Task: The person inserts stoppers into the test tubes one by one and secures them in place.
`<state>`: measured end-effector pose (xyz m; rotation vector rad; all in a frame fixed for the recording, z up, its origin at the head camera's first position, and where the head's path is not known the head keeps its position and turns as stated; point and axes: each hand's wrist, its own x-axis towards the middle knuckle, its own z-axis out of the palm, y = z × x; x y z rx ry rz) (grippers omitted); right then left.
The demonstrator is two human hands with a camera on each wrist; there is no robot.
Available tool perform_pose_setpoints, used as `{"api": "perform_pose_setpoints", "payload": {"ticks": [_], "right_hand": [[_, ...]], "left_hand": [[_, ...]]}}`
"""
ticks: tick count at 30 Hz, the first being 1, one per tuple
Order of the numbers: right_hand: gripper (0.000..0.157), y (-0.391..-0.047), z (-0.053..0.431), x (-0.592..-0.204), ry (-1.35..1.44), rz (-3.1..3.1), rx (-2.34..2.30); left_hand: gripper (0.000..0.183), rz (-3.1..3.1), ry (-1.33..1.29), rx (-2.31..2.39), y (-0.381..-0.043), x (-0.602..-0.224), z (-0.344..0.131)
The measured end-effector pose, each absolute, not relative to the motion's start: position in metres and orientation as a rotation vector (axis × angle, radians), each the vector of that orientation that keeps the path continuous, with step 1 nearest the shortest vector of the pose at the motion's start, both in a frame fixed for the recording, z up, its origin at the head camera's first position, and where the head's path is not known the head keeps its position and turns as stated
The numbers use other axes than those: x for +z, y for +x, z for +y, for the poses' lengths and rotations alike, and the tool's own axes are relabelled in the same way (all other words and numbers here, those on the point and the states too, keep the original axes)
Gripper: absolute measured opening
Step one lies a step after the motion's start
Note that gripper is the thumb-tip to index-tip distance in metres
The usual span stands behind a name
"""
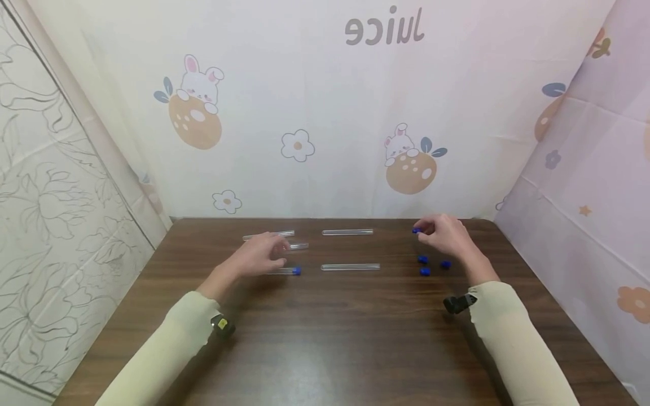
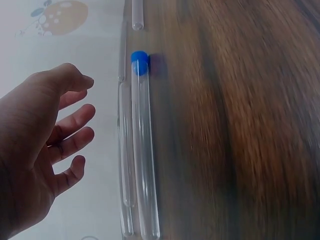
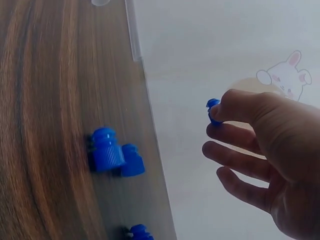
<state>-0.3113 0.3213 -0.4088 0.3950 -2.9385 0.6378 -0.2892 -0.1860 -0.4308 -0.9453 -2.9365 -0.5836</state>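
Note:
My right hand (image 1: 444, 234) pinches a small blue test tube cap (image 3: 213, 111) between thumb and forefinger, with the other fingers loosely bent. Three more blue caps (image 3: 107, 150) lie on the wood nearby. Over the left group of tubes hovers my left hand (image 1: 260, 254), its fingers loosely bent and nothing between them. Beneath it lies a clear test tube (image 2: 145, 150) with a blue cap (image 2: 140, 62) in its mouth. Two uncapped test tubes (image 1: 298, 246) lie behind that one, partly hidden by the hand in the head view.
Two more clear test tubes lie mid-table, one at the back (image 1: 347, 232) and one nearer (image 1: 350, 267). The brown wooden table (image 1: 325, 338) ends at a printed curtain (image 1: 325, 101) behind. Dark wrist cameras (image 1: 459, 304) sit at both sleeves.

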Motion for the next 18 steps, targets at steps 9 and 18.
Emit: {"api": "perform_pose_setpoints", "payload": {"ticks": [9,18], "right_hand": [[0.023,-0.309,0.31,-0.406,0.423,-2.901,0.711],[0.022,-0.31,0.298,-0.402,0.443,-2.9,0.733]], "left_hand": [[0.032,-2.919,-0.977,-0.568,-0.291,-0.43,-0.171],[0.031,-2.842,-1.082,-0.606,-0.305,-0.443,-0.16]]}}
